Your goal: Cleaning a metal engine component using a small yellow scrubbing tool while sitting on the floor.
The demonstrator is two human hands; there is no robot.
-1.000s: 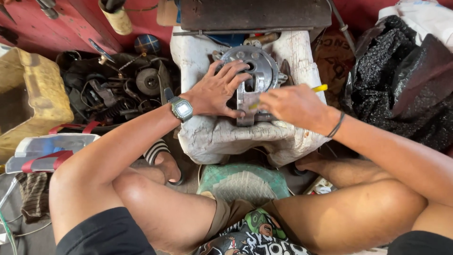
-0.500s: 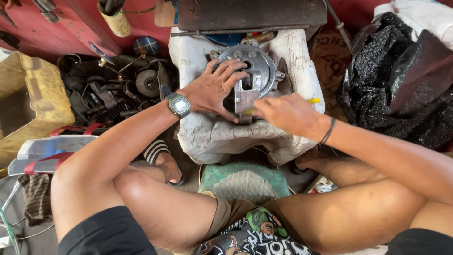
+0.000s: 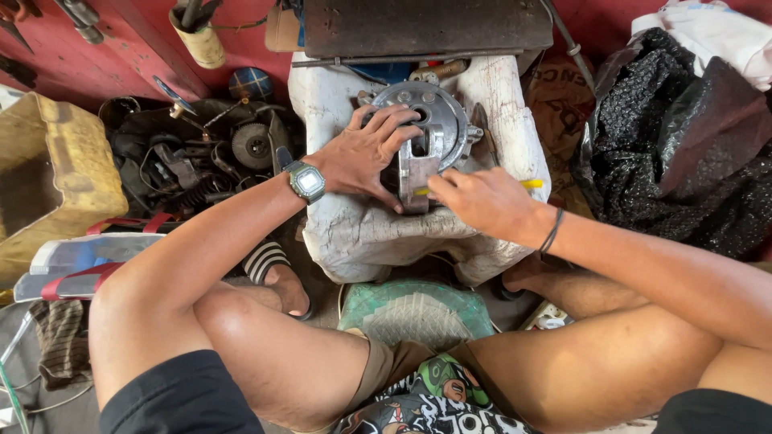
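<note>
Near the upper middle of the frame a round grey metal housing (image 3: pixel 425 133) sits on a white, stained block (image 3: pixel 515 120) that serves as the table. The left hand (image 3: pixel 363 157) lies flat over the housing's left side, fingers spread and pressing on the metal, open rather than closed round it; a green-faced watch (image 3: pixel 306 182) is on that wrist. The right hand (image 3: pixel 481 201) is just right of and below the housing, its grip closed on a thin yellow tool (image 3: pixel 531 184) whose end sticks out to the right (its other end shows as a short yellow bit at the fingertips, against the housing's lower bracket). A dark band (image 3: pixel 552 231) circles the right wrist. Both forearms run down toward the lower corners of the frame, and the person's bare knees fill the bottom. Below the block lies a green woven mat (image 3: pixel 414 309). A foot in a striped sandal (image 3: pixel 265 261) rests left of the block. At centre left is a heap of dark metal parts (image 3: pixel 201 153), and further left a yellow crate (image 3: pixel 48 173). Black plastic sheeting (image 3: pixel 683 145) is bunched at the upper right. A dark metal box (image 3: pixel 426 28) stands behind the block at the top, before a red wall (image 3: pixel 129 40).
</note>
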